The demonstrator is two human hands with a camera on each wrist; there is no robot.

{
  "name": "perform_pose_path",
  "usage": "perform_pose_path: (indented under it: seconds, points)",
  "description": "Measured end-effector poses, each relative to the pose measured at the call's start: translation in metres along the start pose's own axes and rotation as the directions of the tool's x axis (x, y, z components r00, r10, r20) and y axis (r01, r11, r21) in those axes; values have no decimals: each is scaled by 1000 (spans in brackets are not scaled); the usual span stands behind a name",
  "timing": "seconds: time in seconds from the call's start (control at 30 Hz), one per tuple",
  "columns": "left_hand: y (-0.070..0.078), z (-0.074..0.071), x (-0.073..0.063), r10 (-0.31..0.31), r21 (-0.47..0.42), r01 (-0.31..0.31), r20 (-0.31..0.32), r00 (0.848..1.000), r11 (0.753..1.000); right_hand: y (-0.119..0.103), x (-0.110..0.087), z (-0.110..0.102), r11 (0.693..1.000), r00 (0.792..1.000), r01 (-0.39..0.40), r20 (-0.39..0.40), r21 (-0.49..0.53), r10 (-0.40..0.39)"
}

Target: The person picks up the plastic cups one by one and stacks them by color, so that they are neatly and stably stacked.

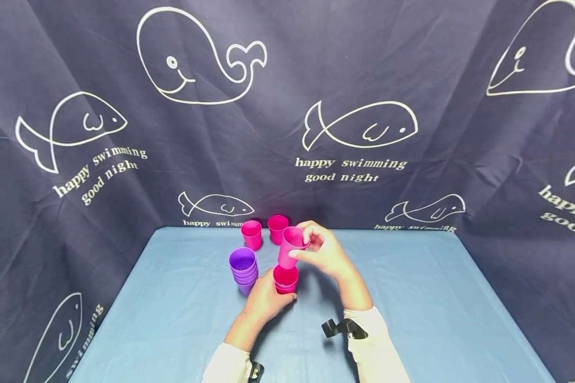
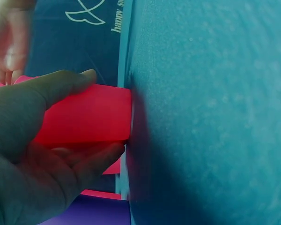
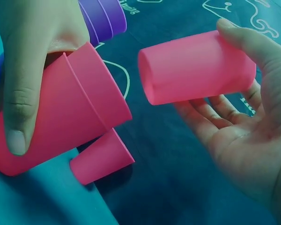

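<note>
My left hand (image 1: 264, 299) grips a short stack of pink cups (image 1: 286, 287) that stands upright on the table. In the left wrist view its thumb and fingers wrap the sides of the pink stack (image 2: 91, 115), low down by the tabletop. Just above that stack, my right hand (image 1: 327, 254) holds a single pink cup (image 1: 291, 254) by its side near the rim. The right wrist view shows this single cup (image 3: 192, 70) between thumb and fingers, its base apart from the rim of the stack (image 3: 65, 101). Beside the left hand stands a stack of purple cups (image 1: 244, 270).
Two more pink cups stand upright near the table's back edge, one on the left (image 1: 252, 236) and another (image 1: 278, 230) just right of it. A dark curtain (image 1: 287, 64) with white fish and whale drawings hangs behind the blue-covered table (image 1: 412, 298).
</note>
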State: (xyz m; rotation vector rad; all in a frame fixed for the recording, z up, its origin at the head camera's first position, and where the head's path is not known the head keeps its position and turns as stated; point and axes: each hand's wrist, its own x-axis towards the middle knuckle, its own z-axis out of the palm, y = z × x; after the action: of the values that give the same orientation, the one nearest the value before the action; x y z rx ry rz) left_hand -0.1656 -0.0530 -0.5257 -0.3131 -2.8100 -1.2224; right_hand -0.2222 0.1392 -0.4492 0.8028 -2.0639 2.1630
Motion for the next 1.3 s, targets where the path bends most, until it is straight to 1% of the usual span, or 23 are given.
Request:
perform_pose_path:
  seconds: [0.17,0.3,0.4,0.6,0.77,0.87,1.03,1.17,1.3]
  points:
    - [0,0,2,10,3,-9,-4,1000,1000,1,0,0,1000,995,7,98,-21,-5]
    - [0,1,3,16,4,-16,-2,1000,1000,1,-1,0,998,987,-11,162,-55,20]
    - [1,1,3,21,5,-21,-2,1000,1000,2,-2,0,998,980,-23,198,-61,34]
    - [1,2,4,16,11,-16,-10,1000,1000,4,-2,-1,998,972,-35,229,-60,48]
    - [2,1,3,13,19,-13,-12,1000,1000,9,0,-3,993,963,-90,249,-74,106]
    - [2,1,2,16,13,-16,-10,1000,1000,12,-1,-5,987,952,-118,271,-113,145]
    - [1,2,1,16,15,-16,-9,1000,1000,16,-2,-6,973,936,-101,312,-206,163]
    - [-1,2,1,9,23,-9,-7,1000,1000,17,-2,-6,964,937,-72,313,-255,153]
    - [-1,2,2,4,33,-4,-8,1000,999,20,-1,-6,956,938,-69,307,-284,159]
